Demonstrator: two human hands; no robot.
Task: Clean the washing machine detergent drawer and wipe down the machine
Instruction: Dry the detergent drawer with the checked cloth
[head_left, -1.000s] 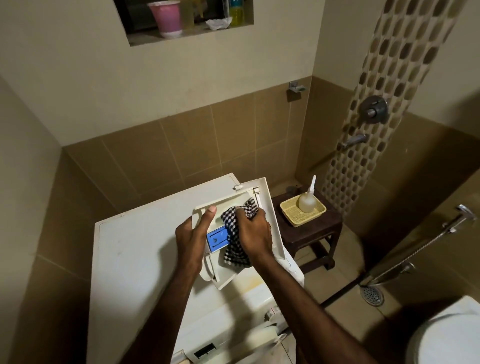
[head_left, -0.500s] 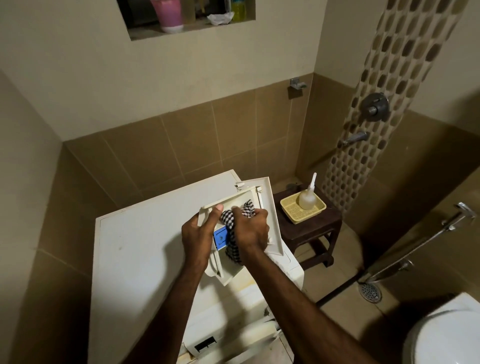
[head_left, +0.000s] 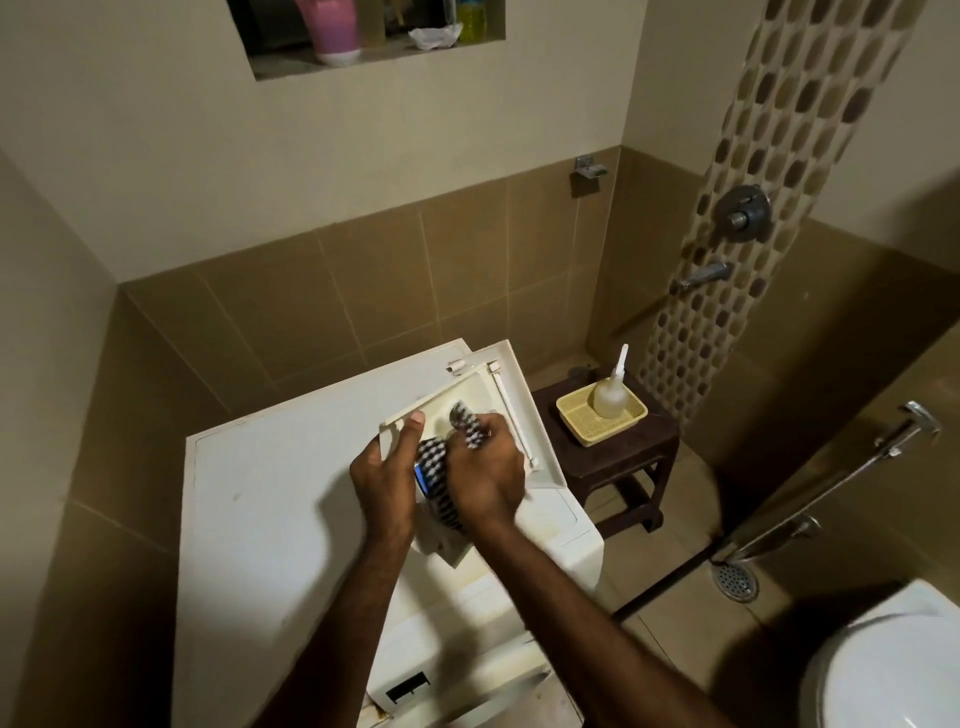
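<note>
We hold the detergent drawer (head_left: 470, 402) tilted above the top of the washing machine (head_left: 270, 519), near its right edge. Our left hand (head_left: 387, 475) grips the drawer's left wall, thumb hooked over the rim. Our right hand (head_left: 485, 473) is clenched around a black-and-white checked cloth (head_left: 439, 486) and presses it into the drawer; the cloth and both hands hide most of the compartments, so only the pale far compartment shows — and a sliver of a blue insert (head_left: 420, 475) between the hands.

Just to the right of the machine stands a dark wooden stool (head_left: 623, 462). On it sits a yellow tray (head_left: 576, 423), and in the tray a clear squeeze bottle (head_left: 608, 395) stands upright with its white nozzle pointing up.

Around us: a wall niche (head_left: 270, 65) holding a pink cup (head_left: 332, 31) and some blurred bottles, a shower mixer (head_left: 743, 213) with a spout (head_left: 706, 274) on the mosaic strip, a hand sprayer hose (head_left: 831, 483), a floor drain (head_left: 735, 582), and the toilet (head_left: 893, 670) at lower right.
</note>
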